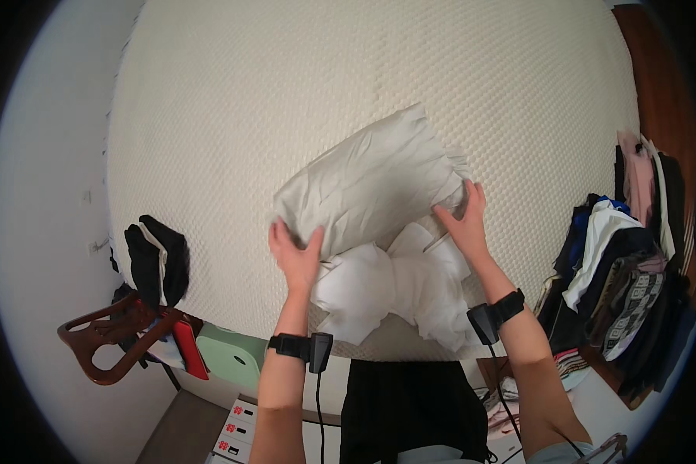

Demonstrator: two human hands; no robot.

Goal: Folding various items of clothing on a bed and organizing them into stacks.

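Note:
A pale grey-white bundle of smooth, creased fabric (365, 185), possibly a rolled pillowcase or pillow, lies slanted on the bed before me. Its right end is ruffled. At its lower left corner is my left hand (296, 255), thumb and fingers spread and touching the cloth. My right hand (464, 223) is spread the same way against the ruffled right end. Closer to me, between my wrists, rests a white bunched cloth (391, 290), gathered in at its middle. It meets the lower edge of the grey-white bundle.
The textured cream mattress (255, 104) spans most of the view. Piled clothes (620, 272) line its right side. Black folded cloth (158, 261) sits on the left edge, beside a brown wooden chair (116, 342) and a green plastic object (229, 354). Cables hang from both wristbands.

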